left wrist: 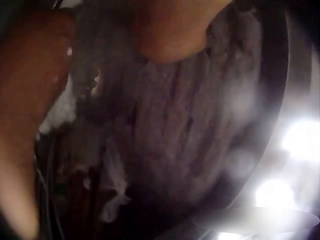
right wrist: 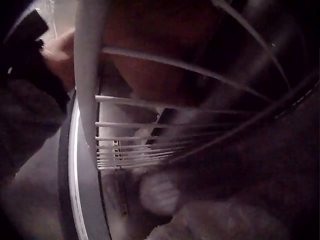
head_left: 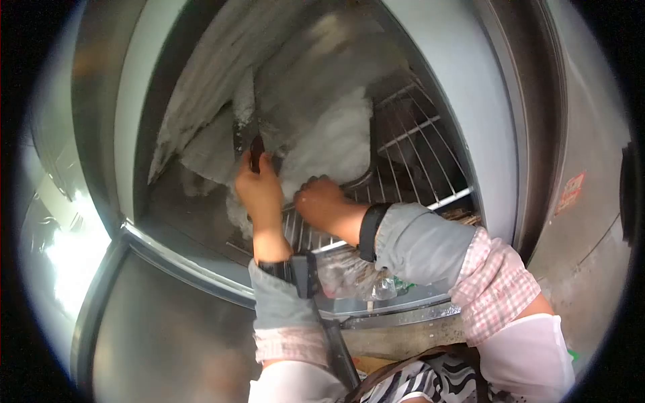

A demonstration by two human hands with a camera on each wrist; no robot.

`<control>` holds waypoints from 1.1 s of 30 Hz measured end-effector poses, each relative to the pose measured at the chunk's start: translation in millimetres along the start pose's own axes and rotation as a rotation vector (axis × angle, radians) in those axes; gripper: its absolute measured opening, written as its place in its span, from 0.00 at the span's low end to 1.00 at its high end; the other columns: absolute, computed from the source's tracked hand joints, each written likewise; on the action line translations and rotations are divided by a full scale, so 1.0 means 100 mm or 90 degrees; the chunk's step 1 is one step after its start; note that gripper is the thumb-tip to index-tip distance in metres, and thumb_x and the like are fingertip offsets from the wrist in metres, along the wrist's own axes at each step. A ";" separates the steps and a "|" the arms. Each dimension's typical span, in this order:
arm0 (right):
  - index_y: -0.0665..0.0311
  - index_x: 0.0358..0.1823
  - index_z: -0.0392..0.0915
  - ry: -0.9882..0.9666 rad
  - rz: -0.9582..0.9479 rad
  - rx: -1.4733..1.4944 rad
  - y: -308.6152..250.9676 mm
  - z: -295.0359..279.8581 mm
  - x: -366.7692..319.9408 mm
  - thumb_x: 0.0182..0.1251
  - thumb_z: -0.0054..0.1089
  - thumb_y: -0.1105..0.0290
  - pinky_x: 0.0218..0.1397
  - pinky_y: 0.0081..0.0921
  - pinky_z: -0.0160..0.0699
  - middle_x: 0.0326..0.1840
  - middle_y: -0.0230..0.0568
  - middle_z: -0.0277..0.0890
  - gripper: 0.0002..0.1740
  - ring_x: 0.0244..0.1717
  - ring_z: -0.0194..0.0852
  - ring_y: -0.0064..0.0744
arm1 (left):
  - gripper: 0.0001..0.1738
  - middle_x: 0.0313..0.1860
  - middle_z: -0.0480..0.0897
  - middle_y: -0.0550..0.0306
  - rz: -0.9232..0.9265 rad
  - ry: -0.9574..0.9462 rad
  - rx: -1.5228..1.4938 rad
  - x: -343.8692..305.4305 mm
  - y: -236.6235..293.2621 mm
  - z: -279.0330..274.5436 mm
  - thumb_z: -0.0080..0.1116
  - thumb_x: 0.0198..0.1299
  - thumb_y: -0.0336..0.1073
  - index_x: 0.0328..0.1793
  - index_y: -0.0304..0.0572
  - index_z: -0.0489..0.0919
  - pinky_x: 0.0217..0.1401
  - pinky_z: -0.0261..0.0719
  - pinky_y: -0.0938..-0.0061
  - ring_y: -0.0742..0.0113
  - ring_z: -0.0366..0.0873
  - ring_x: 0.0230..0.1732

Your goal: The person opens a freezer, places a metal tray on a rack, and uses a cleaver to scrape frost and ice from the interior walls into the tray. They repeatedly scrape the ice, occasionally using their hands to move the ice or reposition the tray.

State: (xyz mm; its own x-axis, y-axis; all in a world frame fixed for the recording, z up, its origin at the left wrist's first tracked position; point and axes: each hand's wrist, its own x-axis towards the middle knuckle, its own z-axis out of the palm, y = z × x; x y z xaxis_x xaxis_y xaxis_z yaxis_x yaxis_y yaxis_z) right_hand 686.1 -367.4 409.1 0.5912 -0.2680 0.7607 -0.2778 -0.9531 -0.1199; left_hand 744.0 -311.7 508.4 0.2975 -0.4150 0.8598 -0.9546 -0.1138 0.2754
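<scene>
In the head view my left hand (head_left: 261,195) grips the dark handle (head_left: 256,153) of a tool whose frost-dusted blade (head_left: 244,111) points up into the freezer. White ice (head_left: 332,138) lies beside the blade. My right hand (head_left: 322,205) is at the lower edge of this ice, over the wire rack (head_left: 413,138); how its fingers lie is unclear, and no tool shows in it. Part of a hand (left wrist: 172,35) fills the top of the left wrist view, blurred. White rack bars (right wrist: 150,102) cross in front of the dim right hand (right wrist: 150,65) in the right wrist view.
The freezer's pale rim (head_left: 201,274) curves below and left of the hands. Frosted wall (head_left: 215,74) rises at the upper left. Clear plastic packaging (head_left: 356,275) lies under the rack near the front. A metal panel (head_left: 168,329) stands at the lower left.
</scene>
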 end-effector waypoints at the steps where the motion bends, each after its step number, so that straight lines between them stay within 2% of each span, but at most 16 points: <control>1: 0.61 0.28 0.81 -0.001 0.007 0.015 -0.02 0.03 -0.01 0.51 0.53 0.71 0.42 0.37 0.74 0.32 0.43 0.80 0.07 0.39 0.79 0.41 | 0.21 0.40 0.83 0.42 0.004 0.006 -0.113 -0.21 0.00 -0.07 0.54 0.60 0.35 0.54 0.24 0.75 0.43 0.75 0.72 0.62 0.81 0.40; 2: 0.61 0.27 0.81 -0.001 0.010 0.035 -0.07 0.07 -0.01 0.51 0.53 0.71 0.42 0.37 0.74 0.31 0.44 0.80 0.07 0.39 0.79 0.41 | 0.21 0.40 0.83 0.42 -0.007 0.002 -0.103 -0.42 -0.03 -0.17 0.54 0.60 0.35 0.54 0.24 0.75 0.43 0.75 0.72 0.62 0.81 0.40; 4: 0.61 0.27 0.81 0.006 0.003 0.026 -0.06 -0.02 -0.02 0.50 0.53 0.71 0.42 0.37 0.74 0.31 0.44 0.80 0.07 0.39 0.79 0.41 | 0.21 0.36 0.83 0.50 0.023 0.080 -0.127 -0.68 -0.05 -0.28 0.57 0.59 0.33 0.53 0.21 0.75 0.37 0.74 0.76 0.71 0.76 0.34; 6: 0.61 0.26 0.81 0.011 0.000 0.022 -0.09 -0.01 -0.06 0.50 0.54 0.71 0.42 0.37 0.74 0.31 0.44 0.80 0.07 0.39 0.79 0.41 | 0.21 0.36 0.83 0.50 -0.015 0.055 -0.177 -0.77 0.02 -0.43 0.57 0.59 0.33 0.52 0.19 0.75 0.38 0.74 0.77 0.71 0.76 0.36; 7: 0.61 0.26 0.81 0.001 0.005 0.029 -0.09 0.01 -0.05 0.50 0.54 0.71 0.41 0.38 0.74 0.31 0.45 0.80 0.07 0.38 0.78 0.41 | 0.21 0.36 0.83 0.50 -0.046 0.038 -0.233 -0.75 0.04 -0.46 0.58 0.59 0.32 0.52 0.18 0.74 0.39 0.74 0.77 0.70 0.77 0.37; 9: 0.61 0.25 0.81 -0.002 0.009 0.027 -0.08 0.03 -0.01 0.50 0.54 0.71 0.41 0.38 0.74 0.31 0.45 0.81 0.07 0.38 0.78 0.42 | 0.21 0.31 0.82 0.52 0.034 0.105 -0.147 -0.32 -0.08 -0.28 0.58 0.59 0.34 0.53 0.22 0.75 0.35 0.73 0.78 0.73 0.75 0.32; 11: 0.62 0.25 0.81 -0.006 0.001 0.023 -0.07 0.03 0.00 0.49 0.55 0.71 0.41 0.39 0.74 0.32 0.45 0.81 0.06 0.39 0.78 0.43 | 0.22 0.42 0.82 0.36 0.012 -0.009 -0.042 0.19 -0.08 -0.08 0.54 0.60 0.34 0.55 0.23 0.74 0.47 0.75 0.73 0.57 0.82 0.44; 14: 0.62 0.25 0.81 -0.022 0.003 0.027 -0.06 0.02 0.04 0.49 0.55 0.72 0.40 0.39 0.74 0.31 0.45 0.81 0.06 0.39 0.78 0.44 | 0.23 0.41 0.82 0.35 0.032 0.012 0.086 0.47 -0.19 0.40 0.55 0.59 0.36 0.55 0.24 0.74 0.48 0.75 0.69 0.54 0.82 0.44; 17: 0.62 0.26 0.82 -0.008 -0.009 0.012 -0.03 -0.04 -0.05 0.49 0.55 0.72 0.38 0.39 0.75 0.30 0.46 0.80 0.06 0.36 0.79 0.45 | 0.23 0.40 0.81 0.34 -0.050 -0.040 -0.085 0.09 -0.09 0.22 0.56 0.58 0.37 0.55 0.24 0.74 0.49 0.75 0.69 0.54 0.81 0.45; 19: 0.62 0.26 0.82 0.024 -0.032 0.003 -0.03 -0.06 0.00 0.49 0.55 0.72 0.37 0.39 0.76 0.30 0.47 0.80 0.07 0.35 0.79 0.45 | 0.19 0.26 0.78 0.59 0.195 0.068 -0.065 -0.22 -0.36 0.05 0.56 0.60 0.34 0.55 0.29 0.76 0.25 0.69 0.78 0.76 0.69 0.23; 20: 0.61 0.28 0.83 -0.003 -0.011 0.008 -0.03 -0.01 0.02 0.51 0.54 0.70 0.39 0.40 0.75 0.32 0.46 0.81 0.09 0.38 0.79 0.44 | 0.19 0.26 0.78 0.59 0.193 0.062 -0.064 -0.40 -0.36 -0.09 0.56 0.60 0.34 0.55 0.29 0.76 0.25 0.69 0.78 0.76 0.69 0.23; 22: 0.60 0.30 0.84 -0.028 0.012 0.016 -0.08 -0.02 0.03 0.54 0.52 0.68 0.42 0.41 0.73 0.34 0.44 0.82 0.11 0.41 0.78 0.43 | 0.19 0.27 0.77 0.62 -0.046 0.011 -0.237 -0.63 -0.22 -0.33 0.56 0.61 0.33 0.56 0.29 0.76 0.24 0.67 0.81 0.79 0.68 0.23; 26: 0.59 0.31 0.84 -0.041 0.029 0.027 -0.10 0.01 0.01 0.54 0.53 0.68 0.41 0.40 0.74 0.35 0.43 0.81 0.10 0.41 0.79 0.44 | 0.20 0.27 0.78 0.63 0.068 0.058 -0.114 -0.13 -0.17 -0.12 0.58 0.60 0.34 0.57 0.31 0.76 0.24 0.66 0.84 0.80 0.68 0.23; 28: 0.62 0.30 0.82 -0.040 0.018 0.025 -0.08 -0.04 0.04 0.49 0.54 0.73 0.45 0.37 0.75 0.36 0.45 0.81 0.08 0.43 0.79 0.43 | 0.23 0.46 0.81 0.35 0.027 0.000 -0.145 0.31 -0.15 0.16 0.55 0.60 0.36 0.56 0.22 0.73 0.50 0.75 0.68 0.52 0.81 0.47; 30: 0.62 0.31 0.81 -0.064 -0.002 0.080 -0.05 -0.04 0.08 0.49 0.54 0.73 0.46 0.37 0.75 0.37 0.45 0.80 0.09 0.43 0.79 0.44 | 0.25 0.45 0.79 0.31 0.057 -0.043 -0.028 0.57 0.02 0.44 0.56 0.60 0.39 0.55 0.22 0.73 0.48 0.75 0.66 0.46 0.80 0.45; 33: 0.61 0.30 0.81 -0.128 0.006 0.107 -0.03 -0.01 0.05 0.50 0.54 0.71 0.45 0.39 0.74 0.35 0.47 0.80 0.08 0.42 0.78 0.45 | 0.25 0.44 0.79 0.30 0.015 -0.035 -0.049 0.42 0.07 0.55 0.56 0.59 0.39 0.55 0.21 0.73 0.48 0.75 0.66 0.47 0.81 0.45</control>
State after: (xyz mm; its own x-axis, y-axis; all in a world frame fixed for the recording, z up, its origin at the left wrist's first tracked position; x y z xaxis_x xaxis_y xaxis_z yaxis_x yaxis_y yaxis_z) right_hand 689.2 -365.2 413.8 0.7324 -0.2836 0.6190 -0.1644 -0.9559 -0.2435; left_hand 748.6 -379.5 522.5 0.2718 -0.4659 0.8421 -0.9565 -0.0342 0.2897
